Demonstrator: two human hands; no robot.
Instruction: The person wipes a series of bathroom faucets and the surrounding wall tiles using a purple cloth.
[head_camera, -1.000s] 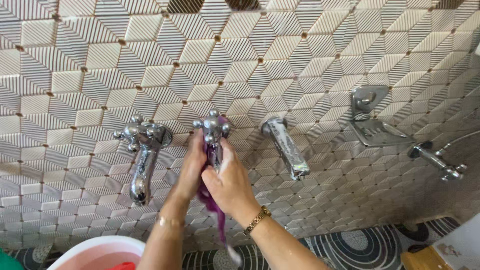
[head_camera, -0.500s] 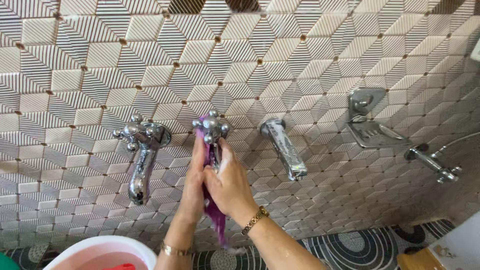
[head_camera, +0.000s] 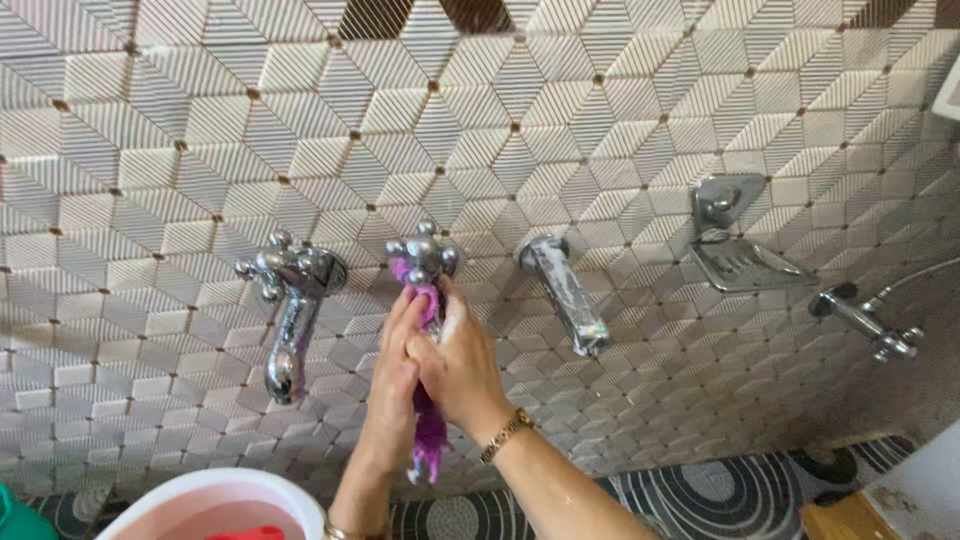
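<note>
gripping purple cloth (head_camera: 430, 440), wrapped on chrome tap (head_camera: 424, 256)

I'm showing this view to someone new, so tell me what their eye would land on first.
First, both hands pressed together at the picture's middle: the left hand and right hand clasp a purple cloth against the middle chrome tap, its end dangling below. Next, the ribbed geometric wall tiles behind everything. Then a white bucket at the bottom left.

Purple cloth (head_camera: 430, 430) draped limp over chrome tap (head_camera: 424, 255)
</note>
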